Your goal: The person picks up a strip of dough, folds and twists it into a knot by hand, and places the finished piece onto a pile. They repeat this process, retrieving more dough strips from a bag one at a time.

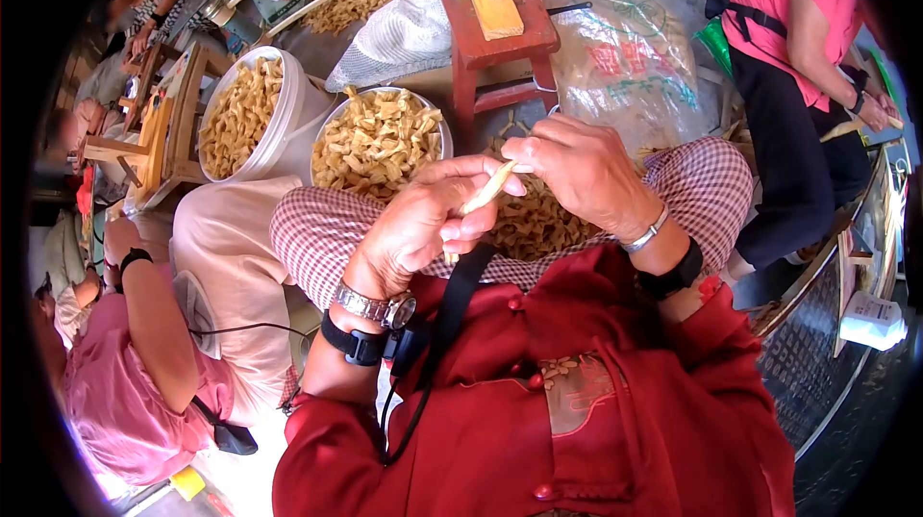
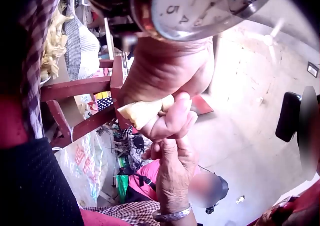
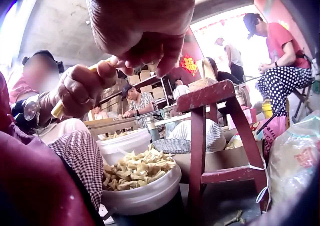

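Observation:
A pale yellow strip (image 1: 488, 188) is held between the two hands above the lap. My left hand (image 1: 423, 219) curls its fingers round the strip's lower part; in the left wrist view the strip (image 2: 142, 113) sticks out of the left fist (image 2: 167, 96). My right hand (image 1: 586, 176) pinches the strip's upper end with thumb and fingers. In the right wrist view the strip (image 3: 59, 108) runs through the left hand (image 3: 82, 88) to the right fingertips. Below the hands lies a heap of similar pieces (image 1: 538, 221).
A bucket of yellow pieces (image 1: 377, 137) stands beyond the left knee, with a white bucket (image 1: 306, 113) beside it. A red stool (image 1: 500, 31) and a clear plastic bag (image 1: 625, 65) are in front. People in pink sit at both sides.

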{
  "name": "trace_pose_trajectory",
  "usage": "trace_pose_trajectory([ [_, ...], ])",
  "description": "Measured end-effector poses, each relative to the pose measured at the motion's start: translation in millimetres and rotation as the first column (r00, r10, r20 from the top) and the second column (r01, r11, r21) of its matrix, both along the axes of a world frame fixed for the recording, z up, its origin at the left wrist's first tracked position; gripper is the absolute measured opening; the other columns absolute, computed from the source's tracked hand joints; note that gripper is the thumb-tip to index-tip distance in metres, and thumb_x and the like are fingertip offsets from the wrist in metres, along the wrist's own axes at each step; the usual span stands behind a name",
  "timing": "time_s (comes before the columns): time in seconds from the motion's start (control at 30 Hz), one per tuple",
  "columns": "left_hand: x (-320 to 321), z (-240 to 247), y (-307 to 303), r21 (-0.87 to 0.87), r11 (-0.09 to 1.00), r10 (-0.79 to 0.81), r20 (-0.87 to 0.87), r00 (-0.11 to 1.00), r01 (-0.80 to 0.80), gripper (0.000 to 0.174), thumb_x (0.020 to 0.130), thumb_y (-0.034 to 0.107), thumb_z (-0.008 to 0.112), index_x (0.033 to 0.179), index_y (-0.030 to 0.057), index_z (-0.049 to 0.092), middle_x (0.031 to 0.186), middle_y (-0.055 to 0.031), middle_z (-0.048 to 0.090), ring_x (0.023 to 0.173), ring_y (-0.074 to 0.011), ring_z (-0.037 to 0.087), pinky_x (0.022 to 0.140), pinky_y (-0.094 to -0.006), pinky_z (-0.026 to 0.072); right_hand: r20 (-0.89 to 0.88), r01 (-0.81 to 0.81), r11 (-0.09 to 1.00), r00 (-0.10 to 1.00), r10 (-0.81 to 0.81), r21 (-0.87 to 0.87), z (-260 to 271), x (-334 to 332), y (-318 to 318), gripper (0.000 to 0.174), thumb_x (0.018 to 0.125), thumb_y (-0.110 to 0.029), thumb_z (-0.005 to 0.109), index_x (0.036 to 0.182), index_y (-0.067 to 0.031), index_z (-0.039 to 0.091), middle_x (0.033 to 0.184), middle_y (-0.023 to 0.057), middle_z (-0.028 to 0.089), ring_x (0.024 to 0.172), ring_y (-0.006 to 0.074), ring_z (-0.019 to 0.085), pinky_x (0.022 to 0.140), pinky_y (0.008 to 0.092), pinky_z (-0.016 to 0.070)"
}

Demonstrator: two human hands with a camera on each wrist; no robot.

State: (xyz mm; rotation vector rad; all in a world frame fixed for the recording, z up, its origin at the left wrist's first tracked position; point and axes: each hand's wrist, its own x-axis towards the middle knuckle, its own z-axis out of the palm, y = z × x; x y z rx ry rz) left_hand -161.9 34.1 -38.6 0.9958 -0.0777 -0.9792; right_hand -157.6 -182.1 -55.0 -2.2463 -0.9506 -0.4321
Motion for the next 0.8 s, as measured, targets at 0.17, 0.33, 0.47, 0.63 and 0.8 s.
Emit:
trace_pose_trajectory([
  [0.17, -4.9, 5.8, -0.7, 0.005, 0.998, 0.064, 0.077, 0.995, -0.065, 0.028, 0.094, 0.012, 0.043, 0.115, -0.0018, 0.055, 0.063, 0.0011, 0.046, 0.046, -0.0037, 0.033, 0.042, -0.0179, 0.0282, -0.358, -0.029, 0.910, 0.914, 0.191, 0.413, -20.5, -0.1, 9.2, 0.027, 0.091, -0.013, 0.047, 0.116, -0.0050, 0.056, 0.078, 0.0070, 0.057, 0.069, 0.0167, 0.058, 0.059, 0.0257, 0.0499],
  [0.33, -8.2, -0.4, 1.5, -0.067, 0.996, 0.071, 0.046, 0.996, -0.067, 0.031, 0.093, 0.013, 0.045, 0.119, -0.0009, 0.054, 0.068, -0.0018, 0.052, 0.047, -0.0037, 0.034, 0.044, -0.0178, 0.0298, -0.720, 0.218, 0.716, 0.447, 0.530, 0.663, -15.4, -18.0, 9.8, 0.039, 0.098, -0.026, 0.042, 0.129, -0.0047, 0.048, 0.080, 0.0010, 0.054, 0.066, 0.0073, 0.054, 0.057, 0.0204, 0.0498],
  [0.47, -9.8, -2.8, -4.9, -0.113, 0.985, 0.132, -0.012, 0.991, -0.132, 0.030, 0.093, 0.012, 0.046, 0.118, -0.0011, 0.055, 0.070, -0.0023, 0.053, 0.050, -0.0046, 0.040, 0.046, -0.0178, 0.0353, -0.667, 0.294, 0.598, 0.349, 0.659, 0.745, -25.5, -20.2, 11.5, 0.041, 0.097, -0.024, 0.043, 0.133, -0.0025, 0.043, 0.084, 0.0026, 0.055, 0.066, 0.0087, 0.054, 0.055, 0.0205, 0.0493],
  [0.63, -8.0, -6.7, -16.9, 0.202, 0.964, 0.115, 0.267, 0.957, -0.172, 0.028, 0.095, 0.007, 0.041, 0.118, 0.0026, 0.057, 0.074, -0.0010, 0.056, 0.055, -0.0062, 0.047, 0.049, -0.0186, 0.0419, -0.639, 0.377, 0.526, 0.309, 0.704, 0.762, -25.0, -20.4, 15.1, 0.045, 0.095, -0.017, 0.041, 0.137, -0.0009, 0.035, 0.086, 0.0060, 0.057, 0.069, 0.0104, 0.055, 0.056, 0.0226, 0.0506],
  [0.8, -10.5, -18.5, -23.7, 0.382, 0.903, -0.023, 0.504, 0.863, -0.198, 0.029, 0.094, 0.003, 0.039, 0.109, 0.0059, 0.063, 0.075, 0.0014, 0.056, 0.063, -0.0069, 0.045, 0.053, -0.0202, 0.0414, -0.737, 0.489, 0.579, 0.230, 0.636, 0.652, -25.3, -22.5, 17.1, 0.054, 0.089, -0.010, 0.040, 0.140, 0.0023, 0.026, 0.084, 0.0078, 0.058, 0.065, 0.0151, 0.059, 0.053, 0.0237, 0.0479],
])
